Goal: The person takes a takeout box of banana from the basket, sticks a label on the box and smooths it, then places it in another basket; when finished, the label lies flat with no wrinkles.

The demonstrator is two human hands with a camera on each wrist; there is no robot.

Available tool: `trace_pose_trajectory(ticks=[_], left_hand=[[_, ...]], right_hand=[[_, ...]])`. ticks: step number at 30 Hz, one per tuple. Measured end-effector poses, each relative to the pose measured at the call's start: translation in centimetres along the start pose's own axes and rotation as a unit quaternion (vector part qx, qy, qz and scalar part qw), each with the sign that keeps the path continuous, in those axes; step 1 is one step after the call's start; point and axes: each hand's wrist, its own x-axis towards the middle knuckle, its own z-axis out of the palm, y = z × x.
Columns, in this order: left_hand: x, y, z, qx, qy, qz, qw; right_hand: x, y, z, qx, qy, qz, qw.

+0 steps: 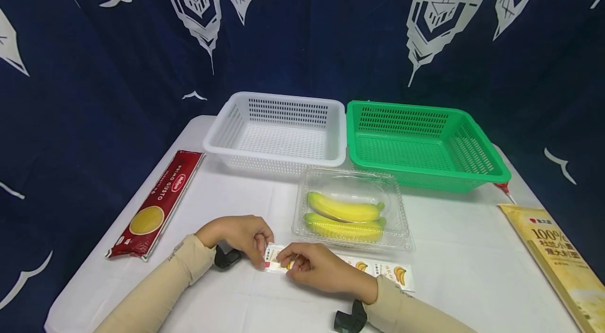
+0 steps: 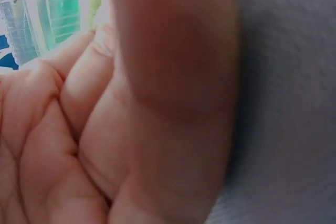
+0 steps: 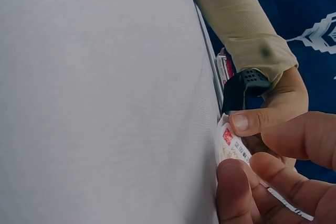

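Observation:
A white strip of banana-print labels (image 1: pixel 398 273) lies on the table just in front of a clear plastic clamshell box (image 1: pixel 301 217). Inside that box two yellow bananas (image 1: pixel 345 209) lie side by side. My left hand (image 1: pixel 244 237) pinches the strip's left end; its thumb rests on the label's edge in the right wrist view. Right beside it, my right hand (image 1: pixel 323 270) has its thumb and fingers curled at the same label (image 3: pixel 231 141) and covers the strip's middle. In the left wrist view, close-up fingers (image 2: pixel 178 98) hide the label.
Behind the box stand a white basket (image 1: pixel 274 155) and a green basket (image 1: pixel 425 173). A red spaghetti packet (image 1: pixel 158 201) lies at the left, a yellow pasta packet (image 1: pixel 553 254) at the right edge. Part of a red-topped item (image 1: pixel 503 187) shows beside the green basket.

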Motion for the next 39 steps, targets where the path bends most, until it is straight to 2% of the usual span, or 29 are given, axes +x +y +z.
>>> trace_pose_trajectory(ticks=[5, 10, 16, 20, 29, 39], left_hand=[[0.1, -0.5, -0.2, -0.045, -0.034, 0.017, 0.9983], [0.3, -1.0, -0.2, -0.106, -0.063, 0.043, 0.9915], [0.7, -1.3, 0.5, -0.151, -0.074, 0.090, 0.9816], [1.1, -1.0, 1.2, -0.168, -0.075, 0.108, 0.9770], [1.4, -1.0, 1.6, -0.174, -0.056, 0.112, 0.9767], [1.4, -1.1, 1.4, -0.184, -0.067, 0.107, 0.9748]], right_hand=[[0.0, 0.1, -0.1, 0.030, 0.003, 0.018, 0.9994], [0.1, 0.1, -0.1, 0.044, 0.008, 0.032, 0.9985], [0.2, 0.3, 0.1, 0.044, 0.013, 0.028, 0.9986], [0.2, 0.6, 0.2, 0.039, 0.019, 0.028, 0.9987], [0.2, 0.5, 0.6, 0.020, 0.054, 0.048, 0.9972], [0.5, 0.6, 1.0, -0.010, 0.080, 0.040, 0.9959]])
